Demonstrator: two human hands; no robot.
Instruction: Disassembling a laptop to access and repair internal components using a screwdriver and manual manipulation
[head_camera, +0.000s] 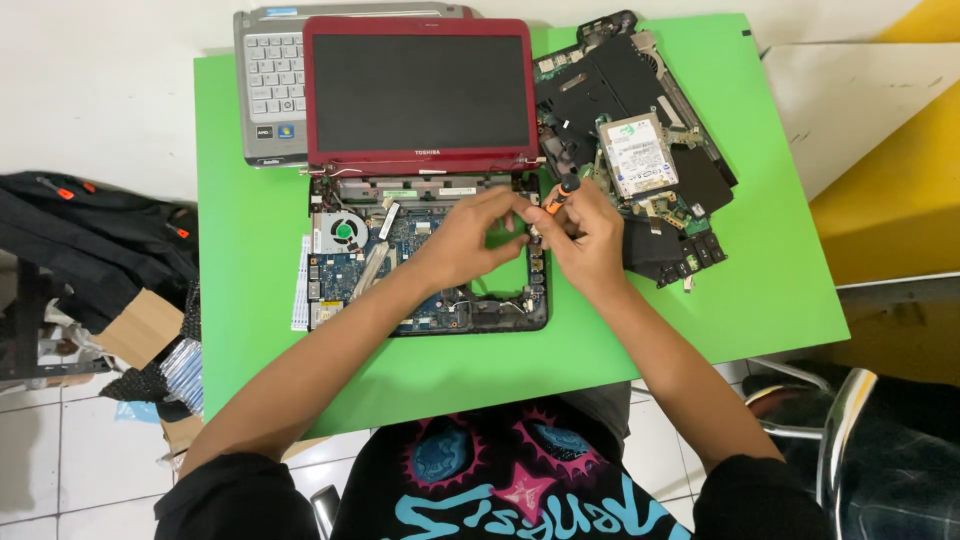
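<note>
Right now the right hand (588, 235) is pinching a slim orange-and-black screwdriver (560, 194) upright by its light, slippery handle, while the left hand (470, 235), fingers narrowed, is steadying its tip just beside it over the fragile circuit board (420, 270) of the opened red laptop (420, 95).

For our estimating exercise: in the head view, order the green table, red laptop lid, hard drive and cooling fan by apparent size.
1. green table
2. red laptop lid
3. hard drive
4. cooling fan

All lie at about table height, so the order is safe.
</note>
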